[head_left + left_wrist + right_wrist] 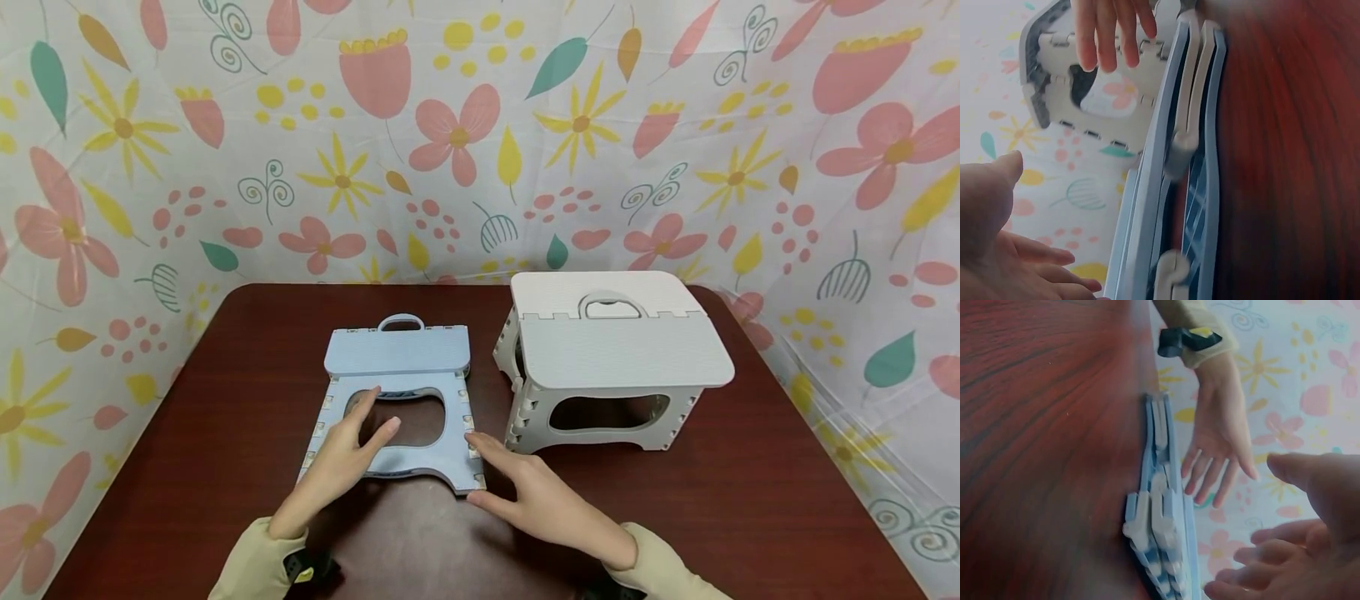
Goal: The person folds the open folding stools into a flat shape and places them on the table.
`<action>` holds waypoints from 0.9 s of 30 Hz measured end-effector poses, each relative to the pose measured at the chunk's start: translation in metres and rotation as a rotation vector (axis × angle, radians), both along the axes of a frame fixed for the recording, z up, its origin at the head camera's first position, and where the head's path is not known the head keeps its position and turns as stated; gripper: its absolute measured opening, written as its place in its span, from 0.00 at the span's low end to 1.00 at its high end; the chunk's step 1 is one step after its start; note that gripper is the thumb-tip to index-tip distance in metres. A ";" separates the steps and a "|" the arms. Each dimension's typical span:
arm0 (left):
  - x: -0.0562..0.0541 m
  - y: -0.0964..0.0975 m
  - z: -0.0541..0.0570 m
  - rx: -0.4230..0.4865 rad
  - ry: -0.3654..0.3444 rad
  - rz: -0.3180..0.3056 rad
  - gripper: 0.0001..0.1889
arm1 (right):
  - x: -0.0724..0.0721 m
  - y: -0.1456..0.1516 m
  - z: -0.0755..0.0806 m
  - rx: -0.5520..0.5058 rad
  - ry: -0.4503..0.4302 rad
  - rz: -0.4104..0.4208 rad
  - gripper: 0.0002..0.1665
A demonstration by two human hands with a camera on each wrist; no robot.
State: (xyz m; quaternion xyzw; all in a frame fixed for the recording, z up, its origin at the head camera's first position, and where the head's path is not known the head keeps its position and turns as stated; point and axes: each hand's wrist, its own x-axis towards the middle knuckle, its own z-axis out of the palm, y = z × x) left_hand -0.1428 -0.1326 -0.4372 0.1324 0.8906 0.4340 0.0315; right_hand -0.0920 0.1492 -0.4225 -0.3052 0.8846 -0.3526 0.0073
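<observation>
Fingers extended and holding nothing, your left grip (pixel 337 458) hovers over the left side of a pale-blue folding stool (pixel 397 354), while your right grip (pixel 547 500), fingers likewise extended and also holding nothing, stands at its right edge; whether those fingertips touch the plastic cannot be told. The stool lies folded flat between and just ahead of your grips, its arched handle (pixel 402 317) pointing away from you. Its smooth panel carries a wide oval cutout, and the wrist views show off-white hinge pieces (pixel 1197 81) sandwiched between the blue plates. Ahead and to the right of your right grip, a white stool (pixel 626 350) stands unfolded, its top finely textured and round-cornered, its front pierced by a long oval. Under both grips spreads a glossy, reddish-brown wood-grain counter (pixel 787 500); a narrow strip of it separates the two stools ahead of your right grip, and a broader stretch extends to that grip's right. Beyond, the counter's far edge meets a creased, flower-printed curtain (pixel 450 217).
</observation>
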 end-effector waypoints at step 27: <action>0.004 0.038 -0.007 0.020 -0.079 -0.163 0.36 | -0.005 0.076 0.018 0.029 -0.307 0.228 0.26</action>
